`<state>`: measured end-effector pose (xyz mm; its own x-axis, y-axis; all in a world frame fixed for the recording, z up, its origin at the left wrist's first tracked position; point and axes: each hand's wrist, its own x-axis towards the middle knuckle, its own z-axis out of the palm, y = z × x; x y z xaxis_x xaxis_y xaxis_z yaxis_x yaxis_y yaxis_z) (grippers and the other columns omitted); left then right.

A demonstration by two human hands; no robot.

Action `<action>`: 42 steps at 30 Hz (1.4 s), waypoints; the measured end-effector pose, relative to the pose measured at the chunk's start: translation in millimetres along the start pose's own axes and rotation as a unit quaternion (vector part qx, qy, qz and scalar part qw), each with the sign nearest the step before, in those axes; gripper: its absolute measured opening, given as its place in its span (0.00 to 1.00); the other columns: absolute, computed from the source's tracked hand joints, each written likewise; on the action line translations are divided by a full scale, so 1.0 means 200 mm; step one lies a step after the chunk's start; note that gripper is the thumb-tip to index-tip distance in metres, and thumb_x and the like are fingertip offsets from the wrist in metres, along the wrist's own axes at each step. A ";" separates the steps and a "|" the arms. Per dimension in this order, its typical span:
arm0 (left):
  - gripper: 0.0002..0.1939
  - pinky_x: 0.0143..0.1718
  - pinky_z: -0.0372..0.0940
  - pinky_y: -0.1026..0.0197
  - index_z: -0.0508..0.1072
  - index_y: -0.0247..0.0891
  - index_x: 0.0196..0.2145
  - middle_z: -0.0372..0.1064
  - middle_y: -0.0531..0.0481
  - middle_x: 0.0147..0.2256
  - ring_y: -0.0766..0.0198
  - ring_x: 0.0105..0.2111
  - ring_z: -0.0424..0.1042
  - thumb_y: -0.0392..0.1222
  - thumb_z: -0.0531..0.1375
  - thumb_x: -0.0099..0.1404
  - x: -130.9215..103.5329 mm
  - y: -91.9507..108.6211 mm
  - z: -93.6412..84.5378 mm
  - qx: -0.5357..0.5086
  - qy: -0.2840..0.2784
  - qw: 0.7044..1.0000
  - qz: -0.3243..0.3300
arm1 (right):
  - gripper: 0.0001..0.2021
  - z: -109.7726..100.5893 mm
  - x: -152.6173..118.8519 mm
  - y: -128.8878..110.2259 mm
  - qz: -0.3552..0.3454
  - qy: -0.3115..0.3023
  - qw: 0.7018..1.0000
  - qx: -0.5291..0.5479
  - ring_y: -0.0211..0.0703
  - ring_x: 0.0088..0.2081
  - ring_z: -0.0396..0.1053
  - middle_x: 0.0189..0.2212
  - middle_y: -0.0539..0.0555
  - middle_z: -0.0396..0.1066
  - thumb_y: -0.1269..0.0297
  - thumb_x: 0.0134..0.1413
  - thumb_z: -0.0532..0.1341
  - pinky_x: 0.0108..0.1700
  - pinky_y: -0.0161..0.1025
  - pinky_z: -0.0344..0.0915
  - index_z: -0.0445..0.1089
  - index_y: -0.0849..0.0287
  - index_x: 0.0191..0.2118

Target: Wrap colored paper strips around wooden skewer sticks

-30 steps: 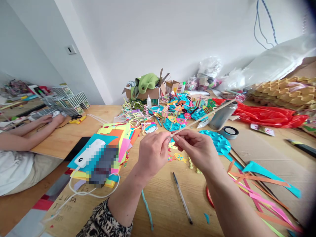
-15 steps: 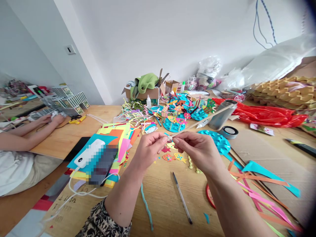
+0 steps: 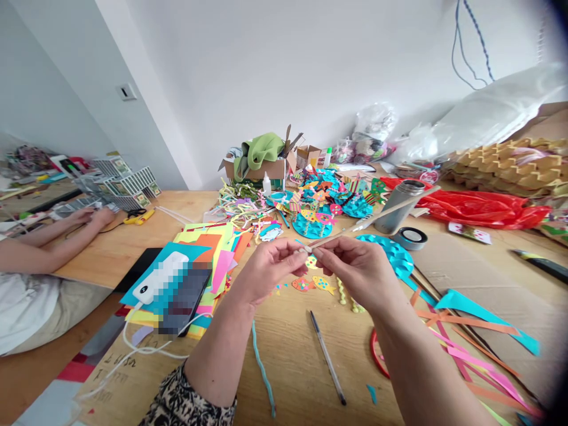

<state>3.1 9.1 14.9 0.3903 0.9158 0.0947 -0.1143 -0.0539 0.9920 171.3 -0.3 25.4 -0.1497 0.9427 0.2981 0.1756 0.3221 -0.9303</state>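
Above the table a long pale wooden stick (image 3: 392, 209) slants up to the right, its near end between my two hands. My left hand (image 3: 276, 261) pinches that end with thumb and forefinger; a small whitish bit shows at the fingertips, too small to name. Just to the right, my right hand (image 3: 357, 267) is closed round the stick, thumb pressed against bent fingers. Beneath the hands lie paper fish (image 3: 323, 284) with dots and a yellow-green twisted strand (image 3: 341, 291). A pen (image 3: 327, 358) and a blue twisted cord (image 3: 263, 370) rest nearer to me.
Coloured paper sheets (image 3: 227, 236), a blurred phone (image 3: 184, 302) and a white power bank (image 3: 162, 277) are left. Blue egg-tray crafts (image 3: 313, 226), a metal flask (image 3: 399, 207) and its lid (image 3: 412, 238) stand behind. Paper strips (image 3: 481, 322) cover the right. A co-worker's arms (image 3: 57, 236) reach in.
The stick's far end has shifted right and slightly down. Both hands stay close together, their fingers slightly re-set around its near end.
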 end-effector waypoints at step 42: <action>0.11 0.27 0.63 0.66 0.72 0.35 0.38 0.70 0.52 0.23 0.68 0.24 0.70 0.41 0.63 0.58 -0.04 0.02 0.03 0.054 0.004 0.999 -0.007 | 0.14 -0.03 0.00 0.02 -0.024 -0.039 0.999 -0.001 0.35 0.22 0.65 0.20 0.51 0.69 0.54 0.52 0.63 0.23 0.32 0.61 0.70 0.61 0.26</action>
<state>4.7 0.2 18.2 0.3835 0.9200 0.0806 -0.0101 -0.0831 0.9965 177.5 0.7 23.3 -0.2332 0.9169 0.3239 0.1695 0.3663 -0.9149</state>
